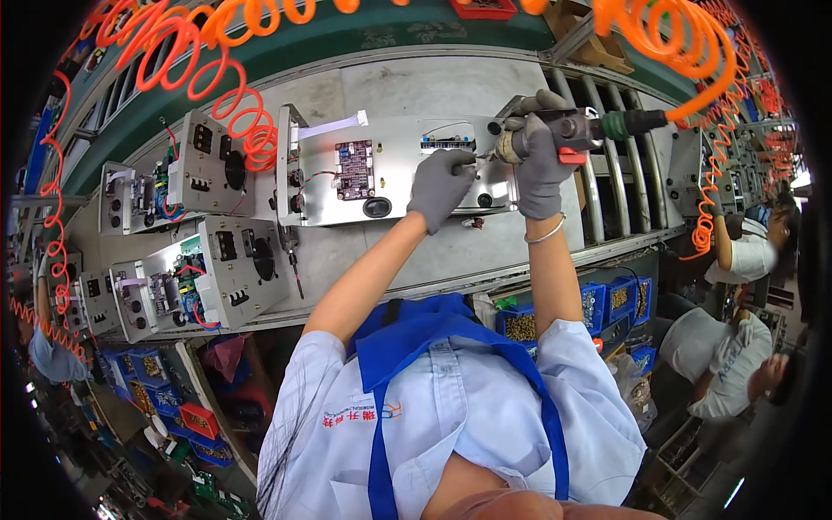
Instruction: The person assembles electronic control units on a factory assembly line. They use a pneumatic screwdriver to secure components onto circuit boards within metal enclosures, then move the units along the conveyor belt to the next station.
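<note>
My right hand (542, 169), in a grey glove, is wrapped round an air-powered screwdriver (574, 130) held sideways, its bit pointing left. An orange coiled hose leaves its green-ended rear. My left hand (442, 186), also gloved, has its fingers closed beside the bit's tip; whatever they pinch is too small or hidden to make out. Both hands are over the right part of a silver metal chassis (399, 147) lying on the bench. A dark circuit board (354, 171) is mounted on its left part, and a white ribbon cable (334, 126) runs along its far side.
More metal units (241, 273) with wiring stand at the left. Metal rollers (614, 165) lie right of the bench top (412, 260). Orange coiled hoses (217, 78) hang overhead. Blue bins (594, 308) of small parts sit below the near edge. Other people (724, 355) are at the right.
</note>
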The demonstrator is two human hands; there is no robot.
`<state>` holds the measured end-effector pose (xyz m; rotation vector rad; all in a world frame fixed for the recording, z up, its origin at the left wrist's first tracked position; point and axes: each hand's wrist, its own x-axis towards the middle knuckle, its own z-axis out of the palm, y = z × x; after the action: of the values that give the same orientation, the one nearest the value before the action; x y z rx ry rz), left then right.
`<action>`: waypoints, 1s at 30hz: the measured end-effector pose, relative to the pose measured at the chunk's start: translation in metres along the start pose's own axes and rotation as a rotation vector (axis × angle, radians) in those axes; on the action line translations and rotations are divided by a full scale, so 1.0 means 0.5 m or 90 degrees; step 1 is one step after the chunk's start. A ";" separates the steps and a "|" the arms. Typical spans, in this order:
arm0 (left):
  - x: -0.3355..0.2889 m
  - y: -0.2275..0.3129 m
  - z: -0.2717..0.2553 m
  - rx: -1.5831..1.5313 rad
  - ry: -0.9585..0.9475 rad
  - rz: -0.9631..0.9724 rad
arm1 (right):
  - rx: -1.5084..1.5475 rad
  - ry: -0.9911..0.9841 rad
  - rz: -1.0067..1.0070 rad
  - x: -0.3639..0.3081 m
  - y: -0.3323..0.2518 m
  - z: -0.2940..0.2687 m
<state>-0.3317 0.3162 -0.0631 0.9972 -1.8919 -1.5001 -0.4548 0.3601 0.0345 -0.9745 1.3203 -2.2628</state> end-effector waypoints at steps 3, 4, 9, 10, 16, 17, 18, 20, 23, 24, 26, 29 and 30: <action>0.017 -0.016 0.031 0.232 0.016 0.048 | -0.082 0.036 0.021 -0.006 0.028 -0.008; 0.012 0.002 0.032 0.298 -0.005 0.034 | -0.108 0.047 0.006 -0.010 0.040 -0.008; 0.000 0.004 0.043 0.393 -0.016 0.030 | -0.208 0.048 -0.028 -0.002 0.063 0.002; -0.003 0.005 0.039 0.366 -0.008 0.027 | -0.202 0.061 -0.018 0.001 0.060 0.005; -0.020 0.041 -0.017 -0.192 -0.002 -0.165 | -0.198 0.088 -0.063 0.025 0.094 0.004; -0.017 0.027 -0.023 -0.321 -0.016 -0.197 | -0.194 0.086 -0.058 0.026 0.097 0.006; -0.011 0.005 -0.027 -0.451 -0.030 -0.229 | -0.191 0.085 -0.053 0.027 0.098 0.007; -0.009 0.001 -0.043 -0.623 -0.066 -0.284 | -0.211 0.088 -0.063 0.025 0.099 0.007; -0.014 0.001 -0.055 -0.670 -0.075 -0.282 | -0.208 0.084 -0.054 0.024 0.095 0.014; -0.017 -0.001 -0.058 -0.650 -0.075 -0.275 | -0.201 0.082 -0.047 0.023 0.094 0.016; -0.018 -0.001 -0.066 -0.611 -0.077 -0.260 | -0.208 0.085 -0.047 0.025 0.097 0.016; -0.016 0.005 -0.077 -0.555 -0.100 -0.257 | -0.254 0.080 -0.070 0.029 0.109 0.007; -0.016 0.006 -0.081 -0.564 -0.106 -0.263 | -0.275 0.077 -0.082 0.030 0.114 0.003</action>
<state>-0.2963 0.2994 -0.0499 0.8486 -0.9042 -2.3941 -0.4667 0.3214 -0.0082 -1.0975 1.9035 -2.2013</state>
